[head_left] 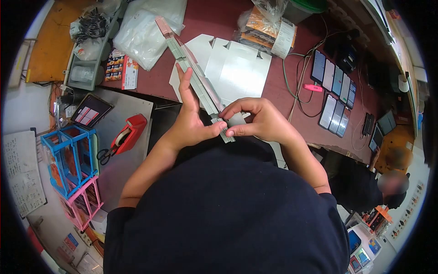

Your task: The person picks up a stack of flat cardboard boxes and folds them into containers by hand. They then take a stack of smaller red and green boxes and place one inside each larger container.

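A long, narrow stack of pale green and pinkish folded strips, perhaps flattened card boxes seen edge-on, slants from the upper left down to my hands. My left hand holds its near side, with the thumb pressed on the near end and a finger raised along the edge. At that same end, my right hand curls round with thumb and forefinger pinching the strips. Some of its fingers are hidden. Beyond the stack, white unfolded card sheets lie on the dark red table.
Several phones and cables rest at the right, near a wrapped bundle. Clear plastic bags lie at the upper left. A red tape dispenser and scissors are on the left desk. Another person sits at the right.
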The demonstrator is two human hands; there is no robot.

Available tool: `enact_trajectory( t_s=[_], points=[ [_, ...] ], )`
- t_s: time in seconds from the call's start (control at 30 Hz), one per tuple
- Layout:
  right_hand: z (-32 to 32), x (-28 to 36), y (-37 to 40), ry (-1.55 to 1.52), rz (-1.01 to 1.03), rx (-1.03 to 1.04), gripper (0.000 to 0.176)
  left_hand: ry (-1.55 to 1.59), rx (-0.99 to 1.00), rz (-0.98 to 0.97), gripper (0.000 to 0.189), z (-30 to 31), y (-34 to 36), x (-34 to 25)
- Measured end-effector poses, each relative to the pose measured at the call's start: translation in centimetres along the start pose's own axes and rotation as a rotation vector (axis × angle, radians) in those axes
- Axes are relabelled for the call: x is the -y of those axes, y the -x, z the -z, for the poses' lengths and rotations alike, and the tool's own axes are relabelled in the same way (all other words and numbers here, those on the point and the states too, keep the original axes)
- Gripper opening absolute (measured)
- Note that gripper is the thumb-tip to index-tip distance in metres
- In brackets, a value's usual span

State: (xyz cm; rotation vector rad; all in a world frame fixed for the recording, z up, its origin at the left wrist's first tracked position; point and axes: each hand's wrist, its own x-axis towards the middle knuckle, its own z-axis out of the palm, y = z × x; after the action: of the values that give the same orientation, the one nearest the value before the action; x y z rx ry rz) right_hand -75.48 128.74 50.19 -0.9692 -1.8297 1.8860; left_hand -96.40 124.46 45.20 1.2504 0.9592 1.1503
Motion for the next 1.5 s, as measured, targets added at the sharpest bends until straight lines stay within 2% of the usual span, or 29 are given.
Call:
enact_trajectory(
  t_s=[0.1, 0.3, 0.47, 0.9, 1.0, 1.07, 1.1, 1.17, 1.37, 1.5],
  points=[
    [0.1, -0.8, -0.2, -0.051, -0.025, -0.009, 0.033, 0.005, 0.001, 0.014, 0.128, 0.0, 0.0, -0.1],
    [0.4, -1.3, -0.3, -0.116, 0.026, 0.033, 0.026, -0.032, -0.004, 0.006, 0.128, 0.0, 0.0, -0.1],
    [0.5, -0.9, -0.1, -0.161, -0.031, 0.032, 0.024, -0.027, -0.008, 0.001, 0.128, -0.1, 0.0, 0.0],
    [0.5, -0.6, 0.0, -0.147, -0.035, 0.041, 0.024, -0.02, -0.001, 0.001, 0.127, 0.0, 0.0, 0.0],
    [0.4, -0.7, 0.2, -0.203, -0.061, 0.037, 0.021, 0.001, 0.001, 0.004, 0.127, 0.0, 0.0, -0.1],
    [0.2, -1.4, 0.3, -0.391, 0.027, -0.038, 0.02, 0.012, 0.002, 0.002, 0.127, -0.1, 0.0, -0.2],
    [0.2, -1.2, 0.3, -0.389, 0.028, -0.036, 0.02, 0.012, 0.004, 0.003, 0.127, -0.2, -0.1, -0.3],
    [0.4, -0.6, 0.3, 0.003, 0.137, -0.029, 0.018, 0.011, 0.005, 0.004, 0.127, 0.0, -0.1, -0.2],
    [-0.4, 1.2, 0.4, 0.038, -0.062, -0.053, 0.023, -0.039, 0.02, -0.03, 0.126, 0.0, -0.3, 0.1],
    [-0.2, 0.2, 0.2, 0.016, -0.005, -0.058, 0.026, -0.01, 0.027, -0.023, 0.125, 0.1, -0.2, 0.0]
  ],
)
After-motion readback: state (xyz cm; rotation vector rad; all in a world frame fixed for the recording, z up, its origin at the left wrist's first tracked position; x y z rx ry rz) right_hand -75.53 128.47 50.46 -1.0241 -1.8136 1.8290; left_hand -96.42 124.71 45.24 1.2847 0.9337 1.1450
